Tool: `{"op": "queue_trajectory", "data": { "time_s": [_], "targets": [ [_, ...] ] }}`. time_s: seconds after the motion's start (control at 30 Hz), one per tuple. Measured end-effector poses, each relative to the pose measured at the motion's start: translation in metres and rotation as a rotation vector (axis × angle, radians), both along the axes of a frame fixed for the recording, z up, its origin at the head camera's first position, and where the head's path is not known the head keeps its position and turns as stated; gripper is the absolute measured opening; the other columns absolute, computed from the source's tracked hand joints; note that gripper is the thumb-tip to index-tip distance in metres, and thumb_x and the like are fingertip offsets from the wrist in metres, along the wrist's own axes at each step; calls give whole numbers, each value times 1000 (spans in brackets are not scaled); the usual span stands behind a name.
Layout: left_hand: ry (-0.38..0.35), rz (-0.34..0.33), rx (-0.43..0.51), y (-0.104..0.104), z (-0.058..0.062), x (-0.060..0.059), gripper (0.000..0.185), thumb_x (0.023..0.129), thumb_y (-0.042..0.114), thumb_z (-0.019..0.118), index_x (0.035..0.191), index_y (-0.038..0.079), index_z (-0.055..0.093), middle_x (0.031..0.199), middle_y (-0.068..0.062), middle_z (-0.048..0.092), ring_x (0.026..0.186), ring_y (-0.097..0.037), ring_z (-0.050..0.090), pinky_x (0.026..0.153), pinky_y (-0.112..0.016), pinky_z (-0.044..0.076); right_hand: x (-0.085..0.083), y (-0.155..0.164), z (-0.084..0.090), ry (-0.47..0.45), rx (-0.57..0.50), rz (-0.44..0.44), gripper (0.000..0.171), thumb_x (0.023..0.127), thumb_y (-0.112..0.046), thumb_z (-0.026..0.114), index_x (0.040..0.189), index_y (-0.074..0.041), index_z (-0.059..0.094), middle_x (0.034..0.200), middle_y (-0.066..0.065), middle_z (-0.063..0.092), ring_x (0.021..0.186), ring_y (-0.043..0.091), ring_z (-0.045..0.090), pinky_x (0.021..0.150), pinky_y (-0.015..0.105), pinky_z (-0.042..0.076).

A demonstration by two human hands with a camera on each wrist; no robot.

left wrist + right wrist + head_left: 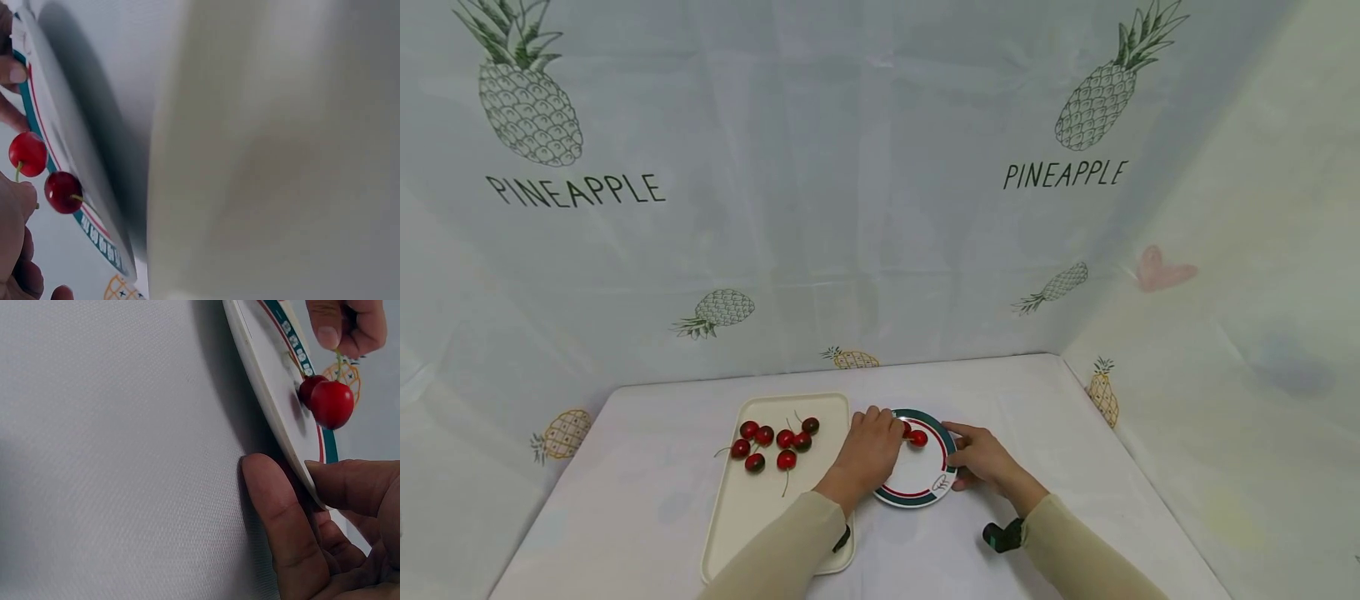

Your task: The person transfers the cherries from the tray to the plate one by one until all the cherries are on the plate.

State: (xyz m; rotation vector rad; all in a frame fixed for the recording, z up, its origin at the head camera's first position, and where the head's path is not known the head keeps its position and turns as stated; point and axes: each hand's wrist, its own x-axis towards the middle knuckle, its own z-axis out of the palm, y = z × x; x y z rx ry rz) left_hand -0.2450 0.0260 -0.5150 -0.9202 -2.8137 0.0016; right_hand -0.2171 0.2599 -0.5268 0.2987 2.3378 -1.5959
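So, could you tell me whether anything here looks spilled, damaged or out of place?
Nothing stands out. The cherries lie on the tray, two sit on the plate, which the right hand grips by its rim; the left hand pinches one stem.

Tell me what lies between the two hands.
The plate with two cherries: the left hand pinches one's stem, the right hand grips the rim; head view.

My plate (917, 492) sits mid-table, and I place everything by it. The tray (752, 517) lies just left of it, with loose cherries (775, 446) in its far half. My left hand (868, 454) reaches over the plate's left rim, two cherries (916, 436) on the plate beside it. My right hand (985, 458) grips the plate's right edge
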Motion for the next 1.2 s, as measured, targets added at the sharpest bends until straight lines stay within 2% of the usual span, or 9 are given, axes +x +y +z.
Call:
{"op": "queue_trajectory", "data": {
  "time_s": [0.37,0.53,0.73,0.93,1.2],
  "targets": [
    [70,7,-74,5,-2,1,20,106,26,62,121,14,66,106,-2,60,102,-20,49,93,-40,43,-3,0,0,9,-20,6,71,91,1,74,156,-14,51,126,19,62,73,25,71,61,39,62],
    [94,15,-94,7,-4,0,19,107,27,61,119,14,68,105,-2,60,100,-20,50,92,-40,42,-3,-2,0,13,-25,2,71,91,3,73,156,-14,52,124,19,62,73,25,71,60,39,62],
    [82,34,-94,8,-10,-3,23,105,30,65,122,15,69,105,-2,61,100,-20,50,91,-40,43,-1,-4,0,5,-12,-3,71,90,2,74,155,-15,53,122,18,62,73,25,70,60,39,62],
    [78,45,-100,8,-10,-3,31,101,34,71,126,15,68,109,-2,62,103,-21,50,93,-39,44,-2,-5,2,9,-17,-2,70,90,2,74,155,-14,53,120,18,62,74,25,70,60,40,62],
    [37,49,-61,9,-7,-2,31,104,35,65,128,16,67,112,-3,63,104,-21,50,95,-41,43,-1,-3,0,0,10,-22,71,90,1,76,155,-16,53,122,19,61,74,26,70,60,40,62]
  ]
}}
